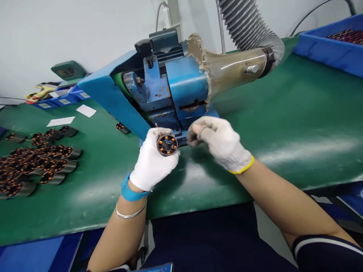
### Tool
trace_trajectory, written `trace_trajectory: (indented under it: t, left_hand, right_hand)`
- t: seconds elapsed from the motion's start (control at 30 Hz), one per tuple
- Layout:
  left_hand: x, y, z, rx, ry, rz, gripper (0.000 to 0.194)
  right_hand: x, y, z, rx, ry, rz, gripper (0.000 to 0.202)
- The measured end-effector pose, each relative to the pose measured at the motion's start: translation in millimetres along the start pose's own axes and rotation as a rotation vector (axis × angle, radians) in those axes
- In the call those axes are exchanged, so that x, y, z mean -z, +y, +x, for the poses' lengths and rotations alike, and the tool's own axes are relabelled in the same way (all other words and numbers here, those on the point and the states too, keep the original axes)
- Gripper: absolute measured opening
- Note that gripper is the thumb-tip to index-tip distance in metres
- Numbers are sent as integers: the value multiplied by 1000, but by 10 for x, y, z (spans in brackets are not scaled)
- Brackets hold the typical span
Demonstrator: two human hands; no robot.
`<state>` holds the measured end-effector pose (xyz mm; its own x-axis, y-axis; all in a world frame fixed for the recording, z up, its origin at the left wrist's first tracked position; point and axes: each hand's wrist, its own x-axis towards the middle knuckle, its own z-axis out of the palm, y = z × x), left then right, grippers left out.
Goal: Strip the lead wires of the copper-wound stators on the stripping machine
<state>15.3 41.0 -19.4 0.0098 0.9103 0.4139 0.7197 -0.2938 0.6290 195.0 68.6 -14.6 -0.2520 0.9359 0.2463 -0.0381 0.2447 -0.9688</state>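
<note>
My left hand (150, 162), in a white glove, is wrapped round a motor stator (167, 145). The stator's round face, with copper windings in a dark ring, is turned up toward me, and a thin copper lead sticks up from its upper left edge. Just to the right, my gloved right hand (218, 139) hovers with fingers curled in; whether something small is pinched there is hidden. Both hands are at the front foot of a blue bench machine (187, 77), below its slotted cover.
Many stators (42, 158) stand grouped on the green tabletop (102, 196) at left; a single stator (122, 128) sits beside the machine. A clear funnel (235, 71) joins a grey hose (249, 22). Blue bins (329, 49) stand at right, small trays (61, 99) at back left.
</note>
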Motion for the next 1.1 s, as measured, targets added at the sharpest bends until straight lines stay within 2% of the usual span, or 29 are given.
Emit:
trace_trajectory:
  t: [0.07, 0.1, 0.17, 0.23, 0.27, 0.33, 0.4, 0.47, 0.57, 0.63, 0.67, 0.77, 0.83, 0.87, 1.0, 1.1]
  left_hand:
    - [-8, 0, -8, -12, -2, 10, 48]
    - [-14, 1, -14, -22, -17, 2, 48]
    - [-30, 9, -29, -43, -58, -19, 48]
    - [-43, 23, -37, -40, -67, -17, 48]
    - [-47, 31, -37, -29, -50, -6, 48]
    - [-50, 41, -30, 0, 27, 15, 46]
    - [-46, 37, -23, 13, 116, 21, 47]
    - [-41, 18, -26, -11, 154, 4, 49]
    - [-44, 0, -52, -75, 64, -51, 56]
    - [-62, 23, -71, -76, -2, -70, 57]
    - [-77, 48, -79, -53, -7, -77, 57]
    - [-140, 164, -77, 62, 48, -116, 57]
    - [-191, 244, -47, 126, 100, -153, 56]
    - [-217, 277, -23, 147, 120, -166, 55]
    - [-328, 345, 104, 124, 175, -261, 55]
    - [-415, 346, 183, 85, 187, -344, 55]
  right_hand:
    - [22, -6, 6, 115, 149, -51, 15]
    - [21, -5, -3, 197, 159, -138, 18]
    - [2, 10, -27, 304, 71, -299, 24]
    - [-9, 36, -23, 243, -49, -314, 15]
    - [-3, 46, -5, 165, -60, -255, 12]
    - [31, 51, 52, 3, 29, -91, 12]
    - [64, 32, 98, -72, 159, 16, 12]
    - [57, 5, 99, -90, 151, -1, 13]
    - [-18, 3, 51, -73, -49, -46, 15]
    - [-50, 38, 53, -54, -54, 27, 10]
    - [-46, 61, 72, -56, -1, 81, 9]
    - [19, 110, 156, -91, 277, 242, 8]
    - [52, 102, 177, -89, 397, 252, 11]
    - [52, 84, 167, -90, 385, 213, 13]
    - [-44, 3, 53, -80, 163, -66, 40]
    - [-98, 19, 33, -10, 116, -100, 52]
